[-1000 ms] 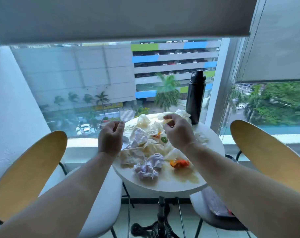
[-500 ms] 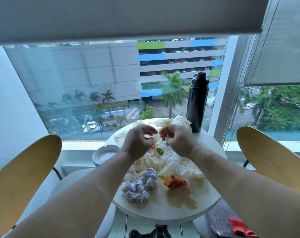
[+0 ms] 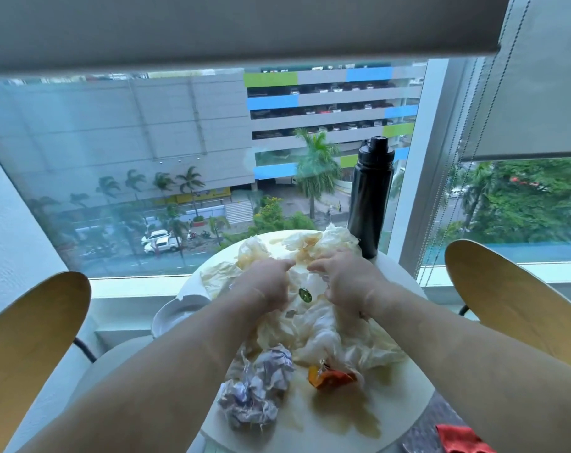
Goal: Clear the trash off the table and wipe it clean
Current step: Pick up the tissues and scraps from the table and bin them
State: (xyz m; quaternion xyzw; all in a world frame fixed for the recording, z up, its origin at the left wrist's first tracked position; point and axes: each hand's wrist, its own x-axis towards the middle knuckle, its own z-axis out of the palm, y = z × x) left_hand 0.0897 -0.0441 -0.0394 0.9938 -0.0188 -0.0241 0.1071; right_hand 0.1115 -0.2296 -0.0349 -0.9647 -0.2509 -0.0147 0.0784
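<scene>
A small round white table [image 3: 405,403] is littered with crumpled, stained white napkins [image 3: 317,335], purple-white paper balls [image 3: 261,387], an orange wrapper [image 3: 330,377] and a small green sticker or cap [image 3: 304,294]. Brown liquid stains [image 3: 352,416] spread over the near side. My left hand [image 3: 264,286] and my right hand [image 3: 346,282] are both pressed down on the napkin pile at the table's middle. Their fingers curl into the paper and the fingertips nearly meet. How firmly they grip is partly hidden.
A tall black bottle [image 3: 370,197] stands at the table's far right, by the window. A white bowl [image 3: 176,317] sits at the left, beside the table edge. Wooden chair backs flank me, one on the left [image 3: 29,351] and one on the right [image 3: 506,305]. A red cloth [image 3: 460,439] lies on the right seat.
Both hands have dropped from above the table onto the napkin pile and come together. The view has moved closer and lower over the table.
</scene>
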